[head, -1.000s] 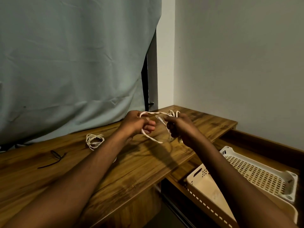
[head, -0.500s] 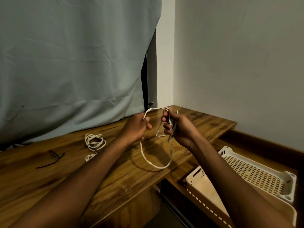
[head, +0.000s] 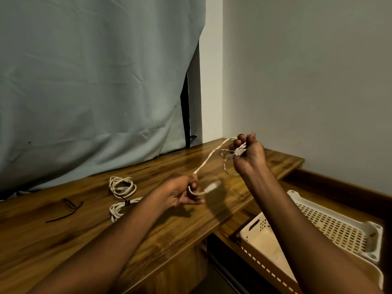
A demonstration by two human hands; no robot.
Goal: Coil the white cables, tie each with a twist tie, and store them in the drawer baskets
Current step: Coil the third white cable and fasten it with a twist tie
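Note:
A white cable [head: 209, 158] stretches taut between my two hands above the wooden table [head: 63, 240]. My right hand [head: 249, 154] is raised near the table's back corner and grips one plug end with a few loops. My left hand [head: 180, 193] is lower and pinches the cable near its other plug, which sticks out to the right. A loosely coiled white cable [head: 122, 186] lies on the table left of my left hand. A second coil [head: 121, 210] with a dark tie around it lies just in front of that one. A black twist tie [head: 67, 209] lies further left.
An open drawer at the lower right holds a cream perforated basket [head: 339, 225] and a second cream basket [head: 261, 240] beside it. A grey-green curtain [head: 95, 81] hangs behind the table. A plain wall stands to the right.
My hands have moved apart: the right rose up and to the right, the left dropped down and towards me. The cable's hanging loop has pulled out into a straight line between them.

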